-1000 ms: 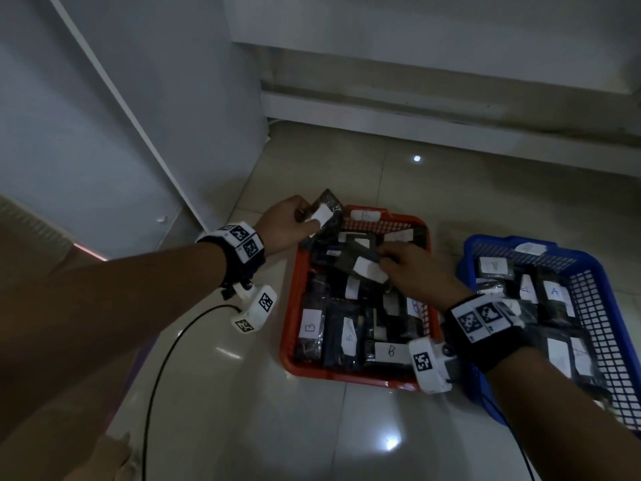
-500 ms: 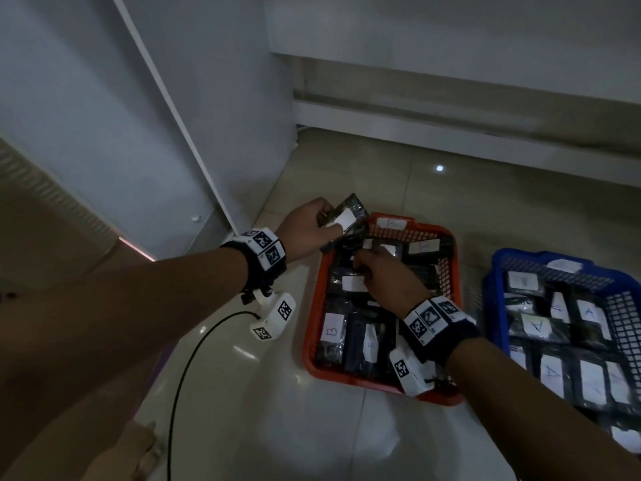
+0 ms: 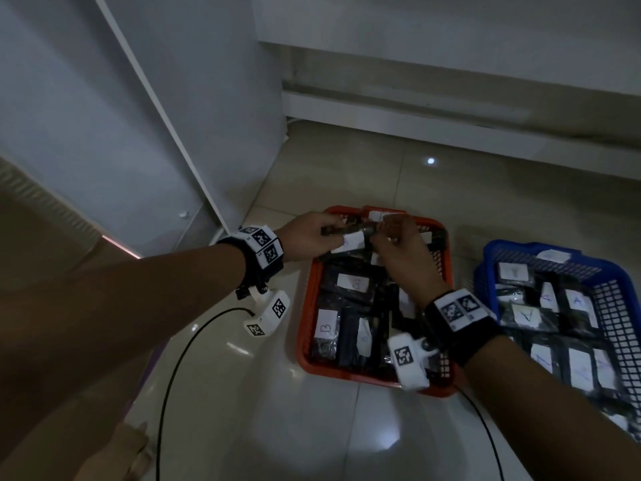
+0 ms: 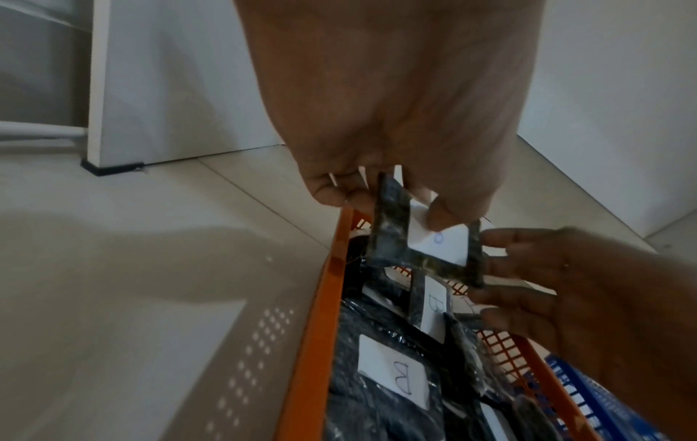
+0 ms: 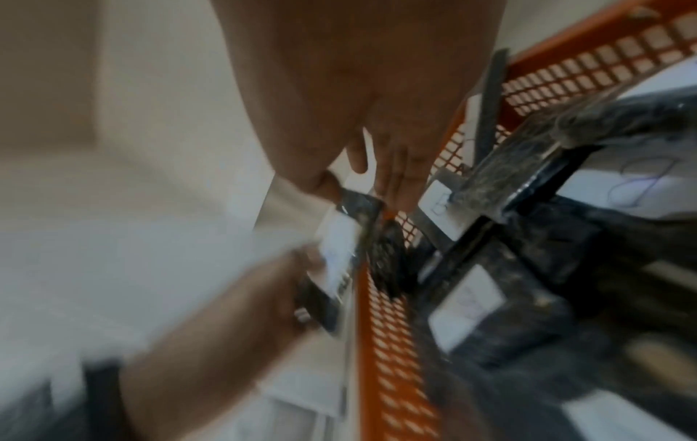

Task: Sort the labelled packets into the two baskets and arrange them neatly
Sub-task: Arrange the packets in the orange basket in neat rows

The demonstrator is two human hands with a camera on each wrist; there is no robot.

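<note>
- My left hand [image 3: 307, 237] pinches a dark packet [image 4: 426, 235] by one end, thumb on its white label, and holds it in the air over the far-left corner of the red basket [image 3: 305, 328] — up there so I can read the letter (partly covered by the thumb; it may be a B).
- My right hand [image 3: 399, 244] meets the packet's other end with fingers loosely curled; the fingertips [image 4: 494, 238] touch its edge, steadying it, I judge, so it goes down flat.
- The red basket's packets lie labels-up, showing B, in rough rows — the far end looks the least settled.
- The blue basket [image 3: 624, 307] stands on the floor just to the right, its packets marked A.
</note>
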